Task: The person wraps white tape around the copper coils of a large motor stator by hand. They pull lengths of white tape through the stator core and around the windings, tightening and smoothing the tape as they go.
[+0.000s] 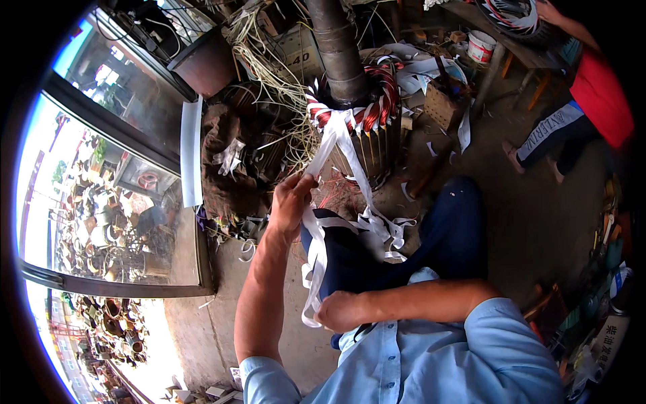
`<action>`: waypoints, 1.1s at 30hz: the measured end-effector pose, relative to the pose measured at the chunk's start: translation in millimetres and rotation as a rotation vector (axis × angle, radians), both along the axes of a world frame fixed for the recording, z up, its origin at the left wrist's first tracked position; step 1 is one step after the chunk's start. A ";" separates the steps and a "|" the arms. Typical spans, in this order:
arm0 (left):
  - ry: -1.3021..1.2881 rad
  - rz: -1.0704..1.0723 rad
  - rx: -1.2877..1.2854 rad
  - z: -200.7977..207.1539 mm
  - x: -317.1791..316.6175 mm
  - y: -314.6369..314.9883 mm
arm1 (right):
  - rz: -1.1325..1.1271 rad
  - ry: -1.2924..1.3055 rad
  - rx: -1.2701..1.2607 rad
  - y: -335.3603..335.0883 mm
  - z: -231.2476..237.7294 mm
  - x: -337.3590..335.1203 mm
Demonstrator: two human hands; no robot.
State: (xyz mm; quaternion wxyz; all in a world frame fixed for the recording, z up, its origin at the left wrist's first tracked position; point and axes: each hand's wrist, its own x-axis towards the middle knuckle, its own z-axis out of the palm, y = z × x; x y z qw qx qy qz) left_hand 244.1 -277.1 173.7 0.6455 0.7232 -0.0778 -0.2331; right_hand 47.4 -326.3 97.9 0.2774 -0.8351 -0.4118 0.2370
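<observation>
A motor stator (377, 156) stands upright on the floor in front of me. Its ring of red copper windings (383, 111) is partly wrapped in white strips, and a dark post (338, 50) rises through its middle. White cloth tape (348, 149) comes down from the near side of the windings in two lengths. My left hand (293, 200) pinches one length, pulled toward me. The tape drops from there to my right hand (340, 312), which is closed beside my belly on its lower loop. Loose coils of tape hang between my knees.
A glazed metal-framed door (121, 286) is at my left. Pale cords (272, 74) and a heap of dark scrap (232, 161) lie beside the stator. At the far right, a person in red (605, 101) reaches to another wound stator (511, 19) on a wooden bench (521, 54).
</observation>
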 end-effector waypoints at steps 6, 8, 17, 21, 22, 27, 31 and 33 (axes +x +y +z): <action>0.029 0.081 0.427 -77.0 -82.3 166.8 | -0.757 0.121 0.644 -76.5 -20.5 99.7; 0.148 0.174 0.556 -118.1 -136.8 245.3 | -0.959 0.339 0.746 -83.7 -28.3 145.2; 0.263 0.465 0.975 -223.9 -483.7 586.6 | -1.299 0.477 1.398 -79.2 -6.6 214.4; 1.057 1.268 0.621 -195.6 -476.5 525.2 | -1.098 0.363 1.235 -52.2 -2.1 181.4; 0.974 1.159 0.496 -194.5 -434.3 489.8 | -1.020 0.409 1.207 -41.8 -2.5 165.8; 0.698 0.589 -0.074 -144.5 -156.5 272.1 | -0.548 0.121 0.733 -9.9 -3.3 76.0; 0.410 0.020 -0.113 -66.4 -25.0 89.3 | -0.120 -0.027 0.281 0.4 -0.1 10.6; 0.399 -0.065 -0.166 -28.3 -0.7 12.9 | 0.095 0.056 0.137 8.4 2.5 -10.1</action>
